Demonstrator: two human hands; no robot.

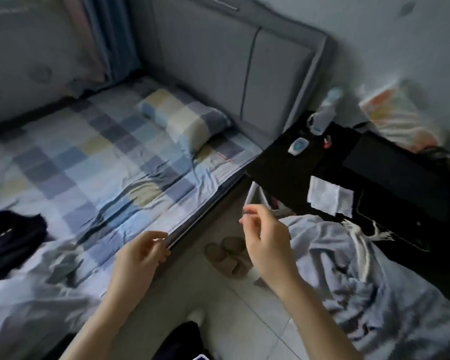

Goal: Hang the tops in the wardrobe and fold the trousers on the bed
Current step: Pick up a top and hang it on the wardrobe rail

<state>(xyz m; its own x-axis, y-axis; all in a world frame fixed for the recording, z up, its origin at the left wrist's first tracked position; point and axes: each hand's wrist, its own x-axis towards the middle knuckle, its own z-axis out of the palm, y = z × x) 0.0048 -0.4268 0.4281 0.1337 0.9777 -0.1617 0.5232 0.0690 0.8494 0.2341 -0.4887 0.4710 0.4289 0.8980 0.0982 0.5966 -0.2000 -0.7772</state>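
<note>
A bed (94, 162) with a blue checked sheet fills the left. A dark garment (8, 240) lies crumpled on its left edge, and a pale garment (24, 307) lies on its near corner. A light blue-grey garment (361, 276) with a white drawstring is heaped at the right. My left hand (140, 258) hovers over the bed's edge, fingers loosely curled, holding nothing. My right hand (264, 237) is raised above the floor, fingers loosely bent and empty. The frame is blurred.
A checked pillow (185, 120) lies by the grey padded headboard (234, 79). A black surface (348, 172) at the right carries small items and a white cloth. Brown slippers (226, 255) sit on the tiled floor between bed and heap.
</note>
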